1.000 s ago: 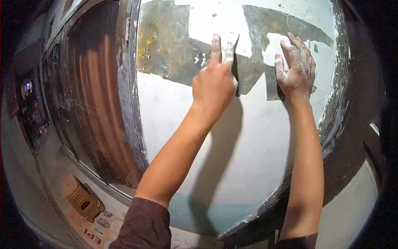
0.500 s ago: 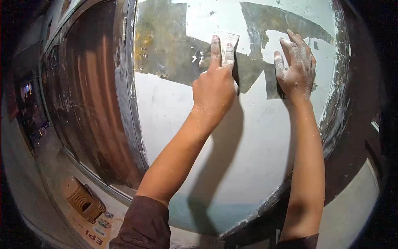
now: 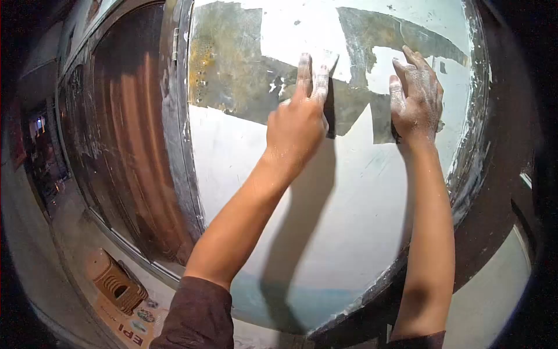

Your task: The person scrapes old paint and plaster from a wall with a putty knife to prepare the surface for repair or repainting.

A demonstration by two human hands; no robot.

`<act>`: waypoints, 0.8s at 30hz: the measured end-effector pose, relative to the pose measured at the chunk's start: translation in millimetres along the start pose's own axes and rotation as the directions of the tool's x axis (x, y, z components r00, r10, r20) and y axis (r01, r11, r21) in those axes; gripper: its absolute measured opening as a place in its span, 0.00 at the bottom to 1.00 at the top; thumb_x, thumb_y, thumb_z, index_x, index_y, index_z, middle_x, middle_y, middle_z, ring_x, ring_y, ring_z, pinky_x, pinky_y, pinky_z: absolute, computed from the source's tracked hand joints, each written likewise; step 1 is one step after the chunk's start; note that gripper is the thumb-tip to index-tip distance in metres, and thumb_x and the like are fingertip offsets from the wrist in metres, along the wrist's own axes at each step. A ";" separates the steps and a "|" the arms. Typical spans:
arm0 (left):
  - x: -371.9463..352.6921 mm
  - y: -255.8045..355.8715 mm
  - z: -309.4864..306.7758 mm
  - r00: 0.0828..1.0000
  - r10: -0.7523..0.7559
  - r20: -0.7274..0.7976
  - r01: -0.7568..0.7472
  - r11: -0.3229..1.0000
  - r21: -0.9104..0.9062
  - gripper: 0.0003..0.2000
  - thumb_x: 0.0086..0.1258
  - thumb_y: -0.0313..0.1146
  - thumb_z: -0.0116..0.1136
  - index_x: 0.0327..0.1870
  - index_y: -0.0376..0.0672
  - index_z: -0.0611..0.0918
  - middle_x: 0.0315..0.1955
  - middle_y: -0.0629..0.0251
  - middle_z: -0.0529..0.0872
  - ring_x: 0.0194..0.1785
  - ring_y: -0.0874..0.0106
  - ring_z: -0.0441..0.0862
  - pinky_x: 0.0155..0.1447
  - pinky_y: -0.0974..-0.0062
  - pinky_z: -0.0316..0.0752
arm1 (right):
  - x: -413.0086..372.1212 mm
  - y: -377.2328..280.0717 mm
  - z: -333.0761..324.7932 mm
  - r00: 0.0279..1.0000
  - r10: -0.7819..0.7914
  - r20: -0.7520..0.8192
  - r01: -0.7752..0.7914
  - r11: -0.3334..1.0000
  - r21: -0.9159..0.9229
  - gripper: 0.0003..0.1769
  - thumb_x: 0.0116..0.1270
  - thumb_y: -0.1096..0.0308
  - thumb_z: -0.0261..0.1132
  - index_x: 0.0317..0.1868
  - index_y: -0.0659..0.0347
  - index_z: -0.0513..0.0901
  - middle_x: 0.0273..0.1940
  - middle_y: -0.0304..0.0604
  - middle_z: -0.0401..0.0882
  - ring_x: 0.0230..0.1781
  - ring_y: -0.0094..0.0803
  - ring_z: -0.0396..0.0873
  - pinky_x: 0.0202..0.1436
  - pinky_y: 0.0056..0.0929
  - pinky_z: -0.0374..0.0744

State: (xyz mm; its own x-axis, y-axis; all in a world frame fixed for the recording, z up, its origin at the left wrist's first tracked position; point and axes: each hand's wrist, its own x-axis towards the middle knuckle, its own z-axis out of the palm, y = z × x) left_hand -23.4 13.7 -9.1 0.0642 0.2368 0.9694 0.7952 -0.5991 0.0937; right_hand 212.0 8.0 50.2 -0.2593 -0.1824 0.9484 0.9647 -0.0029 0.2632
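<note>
Head view, scraper (image 3: 326, 60) on panel (image 3: 337, 221), door (image 3: 131, 134) beside

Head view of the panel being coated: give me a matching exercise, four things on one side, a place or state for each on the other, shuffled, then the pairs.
Things:
1 left hand
2 right hand
3 stool
4 bare metal patch

Places or states:
a brown, on the floor at lower left
b dusted white, flat on the panel near its right edge
c dark grey, across the panel's top
d two fingers pressing a scraper

Pairs: 1-d, 2-b, 3-a, 4-c
</note>
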 end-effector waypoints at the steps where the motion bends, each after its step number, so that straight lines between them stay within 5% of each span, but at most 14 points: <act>1: 10.1 -1.0 -4.6 1.000 0.003 -0.022 -0.002 1.000 0.026 0.35 0.66 0.23 0.52 0.79 0.51 0.73 0.82 0.53 0.65 0.48 0.38 0.89 0.55 0.44 0.86 | 0.8 -2.5 -2.9 1.000 0.026 0.005 -0.026 0.999 0.034 0.18 0.73 0.60 0.62 0.61 0.45 0.86 0.75 0.32 0.75 0.79 0.35 0.68 0.82 0.45 0.62; 6: 58.4 -24.5 -21.4 0.998 -0.048 -0.039 0.050 0.998 0.047 0.26 0.66 0.24 0.52 0.67 0.46 0.84 0.81 0.55 0.66 0.55 0.45 0.89 0.60 0.49 0.84 | -0.4 -4.8 -2.5 0.999 0.040 0.015 -0.040 0.999 -0.010 0.18 0.74 0.62 0.61 0.61 0.45 0.86 0.75 0.32 0.75 0.79 0.34 0.67 0.83 0.46 0.61; 9: 17.9 -28.2 -9.3 0.992 -0.031 -0.118 0.034 0.999 0.023 0.31 0.63 0.22 0.54 0.72 0.51 0.81 0.82 0.59 0.64 0.54 0.45 0.89 0.57 0.53 0.86 | -0.7 -2.7 -1.0 0.999 0.033 0.017 -0.032 0.999 -0.017 0.19 0.75 0.61 0.60 0.62 0.45 0.86 0.76 0.32 0.74 0.80 0.34 0.66 0.83 0.47 0.62; 10: 4.0 -24.8 -17.0 0.994 -0.109 -0.003 0.109 0.994 0.018 0.34 0.63 0.22 0.54 0.74 0.53 0.79 0.83 0.58 0.63 0.54 0.45 0.89 0.56 0.54 0.86 | -0.4 -3.2 -1.1 0.999 0.032 0.016 -0.031 0.999 -0.015 0.19 0.75 0.61 0.60 0.62 0.45 0.86 0.76 0.32 0.74 0.80 0.34 0.66 0.83 0.47 0.62; 15: 26.9 -32.4 -20.6 0.996 -0.062 -0.071 0.062 0.998 0.003 0.31 0.64 0.24 0.55 0.72 0.51 0.81 0.81 0.53 0.66 0.55 0.43 0.88 0.58 0.51 0.85 | -0.4 -3.6 -0.9 0.999 0.037 0.019 -0.037 0.999 -0.006 0.19 0.75 0.61 0.61 0.63 0.45 0.86 0.76 0.31 0.73 0.80 0.34 0.66 0.83 0.47 0.61; 19: 70.3 -31.9 -33.5 0.994 -0.073 -0.087 0.082 0.992 0.098 0.18 0.67 0.27 0.54 0.56 0.39 0.88 0.59 0.43 0.85 0.52 0.39 0.87 0.60 0.44 0.82 | 0.1 -4.6 -4.3 0.998 0.052 0.047 -0.052 0.999 0.002 0.19 0.75 0.61 0.61 0.63 0.44 0.86 0.76 0.31 0.74 0.80 0.34 0.66 0.83 0.47 0.61; 24: 10.5 -35.9 -24.7 0.992 -0.124 -0.036 0.124 0.992 0.018 0.28 0.62 0.23 0.54 0.67 0.45 0.85 0.75 0.50 0.75 0.54 0.41 0.88 0.59 0.49 0.83 | -1.2 -4.6 -1.0 0.999 0.035 0.017 -0.035 0.999 -0.021 0.19 0.75 0.61 0.60 0.63 0.45 0.85 0.76 0.31 0.74 0.79 0.34 0.67 0.83 0.47 0.61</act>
State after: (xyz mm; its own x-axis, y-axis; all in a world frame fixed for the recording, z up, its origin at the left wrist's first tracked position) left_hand -66.2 18.8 3.3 -0.0562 0.2818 0.9578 0.8077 -0.5512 0.2095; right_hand 207.9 7.3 47.7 -0.2257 -0.1660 0.9600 0.9740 -0.0175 0.2259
